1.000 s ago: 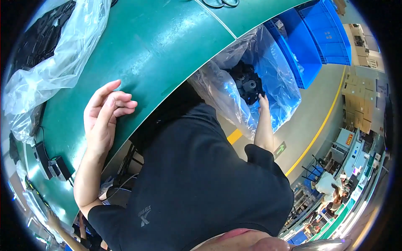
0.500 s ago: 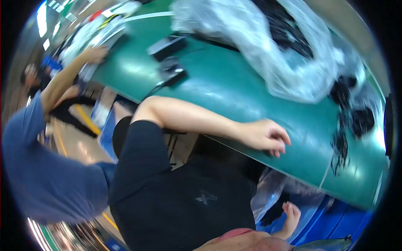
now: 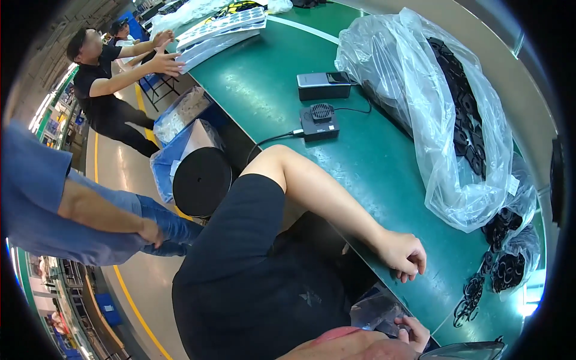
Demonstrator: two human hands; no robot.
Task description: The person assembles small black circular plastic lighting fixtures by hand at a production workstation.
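On the bench (image 3: pixel 258 78), a clear bag (image 3: pixel 435 165) of black parts (image 3: pixel 463 114) is set far right. Below the near edge, clear plastic (image 3: pixel 375 313) is seen beside the right hand (image 3: pixel 414 333); its grip cannot be told. The left hand (image 3: pixel 406 255) is loosely curled, contents hidden.

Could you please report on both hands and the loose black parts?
Left hand: fingers curled, over green table, no object visible. Right hand: beside clear plastic liner, grip unclear. Loose black parts: on table, right of left hand.

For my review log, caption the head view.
Left hand loosely curled over a green table, with black parts in a translucent bag beyond.
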